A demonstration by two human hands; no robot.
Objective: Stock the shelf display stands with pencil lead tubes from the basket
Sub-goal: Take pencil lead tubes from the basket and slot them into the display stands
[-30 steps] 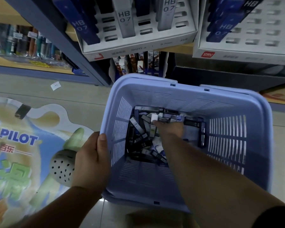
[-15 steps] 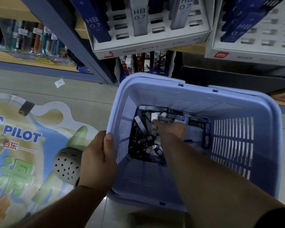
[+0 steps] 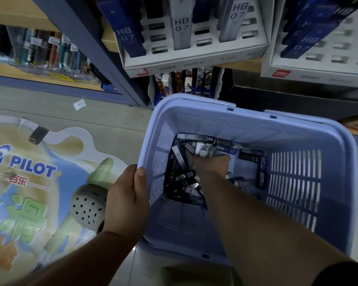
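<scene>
Head view: a pale blue slatted basket (image 3: 246,124) fills the lower right, below two white display stands (image 3: 194,60) on the shelf, where upright tubes (image 3: 181,27) marked HB 0.7 fill some slots. A PILOT floor sticker (image 3: 29,172) lies to the left, with a grey perforated shoe (image 3: 89,207) on it. The left hand (image 3: 126,201) grips the basket's left rim, thumb hooked over inside and fingers outside. The right hand (image 3: 211,164) reaches to the bottom, fingers curled round a few pale pencil lead tubes (image 3: 203,150) whose ends stick out past the knuckles. Loose tubes (image 3: 179,156) lie heaped around it.
</scene>
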